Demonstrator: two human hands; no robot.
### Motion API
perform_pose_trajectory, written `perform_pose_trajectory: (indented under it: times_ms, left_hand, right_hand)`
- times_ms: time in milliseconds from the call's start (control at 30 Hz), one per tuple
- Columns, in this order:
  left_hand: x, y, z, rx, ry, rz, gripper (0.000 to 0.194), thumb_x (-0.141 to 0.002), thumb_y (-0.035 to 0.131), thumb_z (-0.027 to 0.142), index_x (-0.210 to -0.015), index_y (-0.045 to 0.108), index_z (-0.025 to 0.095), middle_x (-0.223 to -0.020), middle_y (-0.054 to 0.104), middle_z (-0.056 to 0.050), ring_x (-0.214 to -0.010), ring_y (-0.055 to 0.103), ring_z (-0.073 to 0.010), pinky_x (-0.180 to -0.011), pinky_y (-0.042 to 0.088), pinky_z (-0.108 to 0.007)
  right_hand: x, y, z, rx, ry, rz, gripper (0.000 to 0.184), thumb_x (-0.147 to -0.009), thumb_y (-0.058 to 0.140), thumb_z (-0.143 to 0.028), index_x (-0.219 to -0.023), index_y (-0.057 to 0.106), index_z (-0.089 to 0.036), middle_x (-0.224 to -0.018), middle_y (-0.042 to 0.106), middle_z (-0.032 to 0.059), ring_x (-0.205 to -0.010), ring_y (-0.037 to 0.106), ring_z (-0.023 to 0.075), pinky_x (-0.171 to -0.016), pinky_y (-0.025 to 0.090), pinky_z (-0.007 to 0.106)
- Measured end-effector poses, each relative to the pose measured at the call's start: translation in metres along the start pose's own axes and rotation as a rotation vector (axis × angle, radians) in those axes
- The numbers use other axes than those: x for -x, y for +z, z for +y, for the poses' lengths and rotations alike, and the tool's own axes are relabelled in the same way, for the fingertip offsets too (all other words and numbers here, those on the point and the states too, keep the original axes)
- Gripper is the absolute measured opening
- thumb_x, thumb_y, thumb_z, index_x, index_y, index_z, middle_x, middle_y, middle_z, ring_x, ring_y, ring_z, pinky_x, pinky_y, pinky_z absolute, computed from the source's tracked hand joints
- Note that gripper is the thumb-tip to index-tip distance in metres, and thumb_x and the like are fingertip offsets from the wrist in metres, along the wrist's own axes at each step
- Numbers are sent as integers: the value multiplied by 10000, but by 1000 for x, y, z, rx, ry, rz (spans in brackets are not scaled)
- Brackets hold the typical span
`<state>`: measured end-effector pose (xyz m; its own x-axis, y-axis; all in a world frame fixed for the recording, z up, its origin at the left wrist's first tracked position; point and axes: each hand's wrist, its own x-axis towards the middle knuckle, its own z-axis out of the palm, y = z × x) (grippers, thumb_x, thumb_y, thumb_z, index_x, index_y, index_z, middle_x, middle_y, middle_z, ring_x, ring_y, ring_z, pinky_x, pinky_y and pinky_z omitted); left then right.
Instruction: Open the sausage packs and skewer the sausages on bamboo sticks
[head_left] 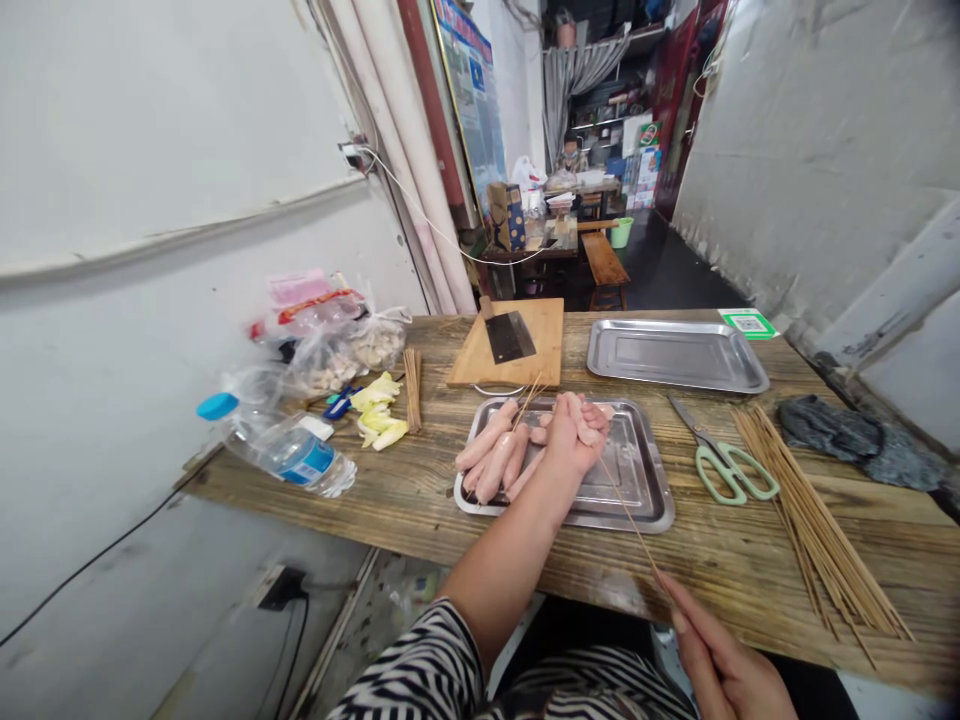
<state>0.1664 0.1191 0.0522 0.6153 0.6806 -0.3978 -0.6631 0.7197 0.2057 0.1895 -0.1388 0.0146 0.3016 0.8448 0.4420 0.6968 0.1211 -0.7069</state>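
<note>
Above the metal tray (637,500), my left hand (568,445) is closed around a pale pink sausage (583,418). My right hand (724,650), by the table's front edge, pinches the lower end of a thin wooden skewer (631,517). The skewer slants up to the sausage; my left hand hides whether its tip is inside. Several more sausages (495,465) lie in the tray's left part, and a few skewers (531,392) stick up among them.
Green-handled scissors (731,470) and a bundle of skewers (817,520) lie at right, near a dark cloth (855,435). Behind are a second metal tray (679,355) and a cleaver (510,335) on a cutting board (544,360). A water bottle (304,460) and bags (337,355) are at left.
</note>
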Motion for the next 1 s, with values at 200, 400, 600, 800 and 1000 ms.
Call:
perform_pose_trajectory:
  times_ms: [200,400,600,800,1000]
  left_hand:
    - [1,1,-1,83,-26,1,331,-952,332,378,-799,484,126,-587,303,42,-438,337,-51,-374,290,-125]
    - [3,2,-3,31,27,-16,315,-948,342,389,-811,488,146,-578,315,43,-420,329,-53,-364,271,-124]
    - [6,3,-6,-18,68,-42,295,-947,350,379,-810,481,153,-579,328,38,-424,347,-55,-370,272,-123]
    - [12,5,-8,-56,76,-60,303,-950,335,385,-815,479,154,-575,324,36,-423,342,-60,-364,267,-121]
    - [18,7,-10,-89,51,-80,288,-951,334,375,-836,477,153,-582,326,33,-426,337,-56,-354,245,-111]
  right_hand:
    - [8,0,9,29,2,-58,377,-892,472,-186,-1255,555,-134,-1123,660,50,-1026,613,103,-887,420,115]
    - [17,5,16,-72,149,-188,425,-932,412,-248,-1330,497,-127,-1221,598,82,-1116,564,146,-918,439,178]
    - [11,7,3,-180,244,-232,424,-937,402,-301,-1296,535,-118,-1236,588,103,-1138,553,149,-953,410,200]
    - [9,10,-4,-265,283,-158,395,-918,439,-349,-1238,599,-180,-1146,651,84,-1046,619,177,-852,494,197]
    - [10,18,0,-305,316,-140,376,-924,429,-337,-1201,617,-165,-1126,659,101,-971,654,173,-796,522,182]
